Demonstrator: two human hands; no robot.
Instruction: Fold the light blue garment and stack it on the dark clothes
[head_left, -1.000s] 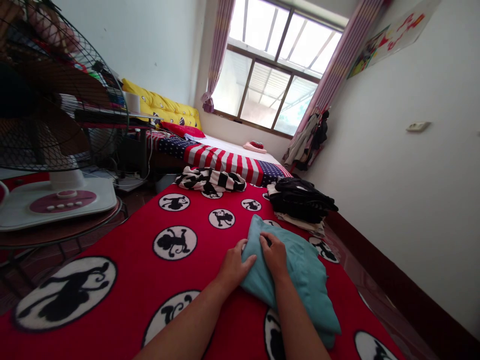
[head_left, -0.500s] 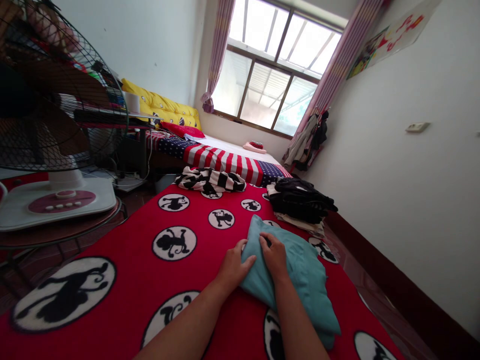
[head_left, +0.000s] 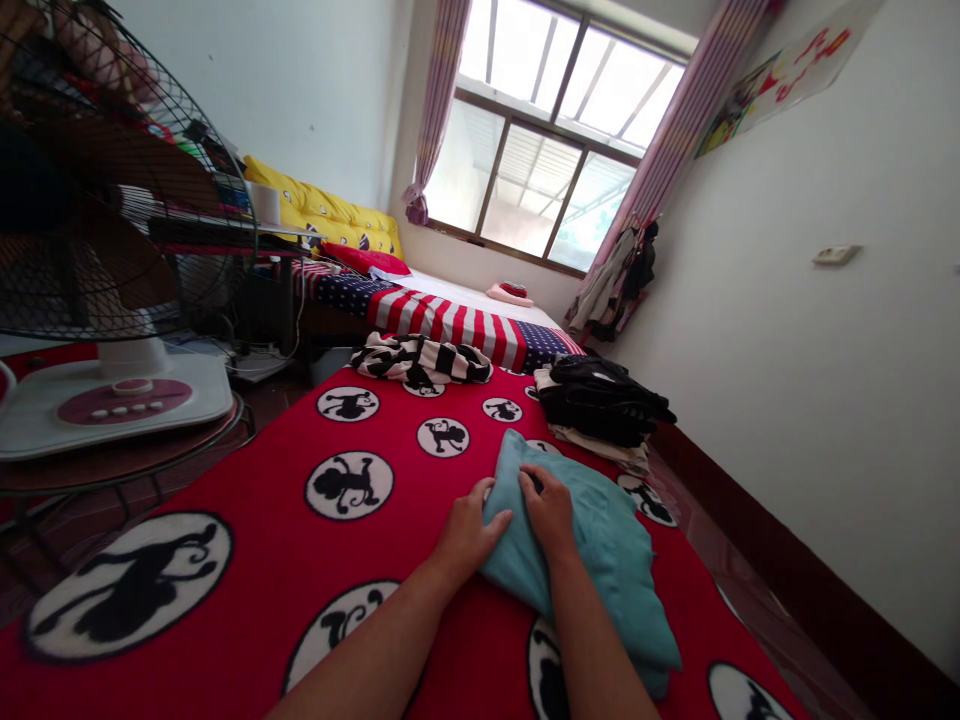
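Note:
A folded teal garment [head_left: 611, 535] lies on a red cover [head_left: 262, 530] printed with black monkey figures in white circles. At its left edge my left hand [head_left: 472, 525] holds the fold, thumb on top and fingers along the side. My right hand [head_left: 551, 505] rests on top of the cloth, its fingers a little bent and apart, with nothing gripped in them. What kind of garment it is, the folds do not show.
Beyond the teal garment is a stack of dark clothes [head_left: 604, 400]. A black-and-white cloth [head_left: 420, 358] lies at the cover's far edge. To the left a fan [head_left: 112, 395] stands on a round stool. Behind is a bed [head_left: 450, 315]; a wall [head_left: 847, 400] runs along the right.

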